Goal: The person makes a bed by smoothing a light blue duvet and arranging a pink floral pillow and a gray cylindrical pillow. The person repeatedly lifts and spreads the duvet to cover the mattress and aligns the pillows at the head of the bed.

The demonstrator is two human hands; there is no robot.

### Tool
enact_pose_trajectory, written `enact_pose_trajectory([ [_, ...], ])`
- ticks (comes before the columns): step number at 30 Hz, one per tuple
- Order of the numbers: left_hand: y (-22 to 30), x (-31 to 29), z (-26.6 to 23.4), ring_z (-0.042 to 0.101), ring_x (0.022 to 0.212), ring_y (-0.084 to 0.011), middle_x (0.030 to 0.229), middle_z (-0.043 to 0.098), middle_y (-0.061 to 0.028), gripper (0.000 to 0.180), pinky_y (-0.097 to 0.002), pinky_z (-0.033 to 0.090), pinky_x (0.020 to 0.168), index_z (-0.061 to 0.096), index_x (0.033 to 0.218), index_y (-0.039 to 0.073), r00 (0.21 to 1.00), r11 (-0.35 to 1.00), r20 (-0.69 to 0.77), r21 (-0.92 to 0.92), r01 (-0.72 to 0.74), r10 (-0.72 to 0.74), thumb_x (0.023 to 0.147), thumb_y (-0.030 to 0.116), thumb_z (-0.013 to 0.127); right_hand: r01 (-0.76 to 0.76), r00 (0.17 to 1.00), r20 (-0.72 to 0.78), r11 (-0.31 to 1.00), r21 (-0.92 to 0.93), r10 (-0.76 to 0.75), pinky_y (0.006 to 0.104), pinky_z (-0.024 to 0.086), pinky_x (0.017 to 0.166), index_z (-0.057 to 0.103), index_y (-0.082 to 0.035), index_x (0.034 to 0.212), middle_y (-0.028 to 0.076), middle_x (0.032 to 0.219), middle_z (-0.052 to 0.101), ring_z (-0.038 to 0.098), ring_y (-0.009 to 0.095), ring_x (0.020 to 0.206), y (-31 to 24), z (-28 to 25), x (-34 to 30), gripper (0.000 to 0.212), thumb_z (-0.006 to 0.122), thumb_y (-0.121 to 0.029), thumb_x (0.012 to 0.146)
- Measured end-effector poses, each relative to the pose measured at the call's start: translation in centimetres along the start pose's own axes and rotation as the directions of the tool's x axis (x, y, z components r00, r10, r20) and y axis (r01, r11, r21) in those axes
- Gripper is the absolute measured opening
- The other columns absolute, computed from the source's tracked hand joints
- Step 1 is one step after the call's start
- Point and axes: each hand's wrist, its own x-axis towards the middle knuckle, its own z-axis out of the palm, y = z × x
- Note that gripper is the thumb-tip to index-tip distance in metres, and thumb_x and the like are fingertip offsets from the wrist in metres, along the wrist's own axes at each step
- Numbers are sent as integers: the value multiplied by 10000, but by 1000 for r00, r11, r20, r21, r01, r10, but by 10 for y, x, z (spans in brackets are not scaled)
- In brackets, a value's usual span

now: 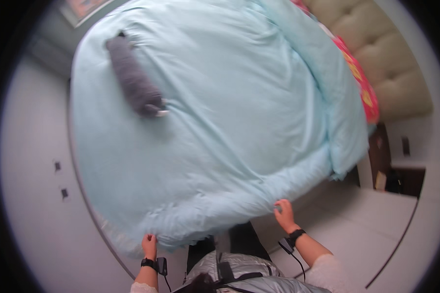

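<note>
A large light-blue duvet (215,112) covers the bed, its near edge puffed up in a thick ruffled fold. My left hand (150,239) is closed at the near left part of this edge, with its fingertips pressed together against the cloth. Beside the same edge, farther right, my right hand (285,215) has its fingers curved, and a gap shows between thumb and fingers. A black band with a small box sits on each of my wrists. On the duvet's far left lies a grey cat (134,75), stretched out and slightly blurred.
A tufted beige headboard (376,53) stands at the right, with a red and yellow patterned cloth (359,78) beside it. Near the bed's right corner is a dark bedside shelf (408,180) with small items. A pale wall with sockets (58,166) runs along the left.
</note>
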Motion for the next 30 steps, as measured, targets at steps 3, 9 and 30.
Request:
enact_pose_trajectory([
  [3, -6, 18, -30, 509, 858, -243, 971, 518, -171, 268, -327, 417, 728, 508, 945, 6, 918, 954, -323, 262, -147, 230, 700, 93, 575, 168, 986, -25, 985, 30, -168, 374, 364, 815, 525, -107, 946, 106, 974, 464, 443, 293, 955, -41, 8, 63, 338, 608, -51, 623],
  [9, -68, 42, -57, 454, 1009, -335, 1051, 480, -191, 607, -347, 370, 878, 393, 1202, 35, 983, 898, -128, 435, -61, 129, 657, 167, 625, 146, 889, 450, 984, -101, -86, 405, 378, 836, 488, -164, 1082, 122, 1065, 464, 447, 317, 996, -102, 101, 77, 446, 604, -179, 652],
  [30, -86, -39, -199, 547, 603, -125, 700, 553, -36, 122, -260, 461, 563, 515, 844, 58, 993, 591, -68, -807, 2, -96, 821, 178, 521, -120, 715, 697, 992, 44, 55, 244, 441, 632, 514, -23, 872, 54, 791, 577, 559, 129, 716, -216, 148, 4, 158, 568, -97, 744],
])
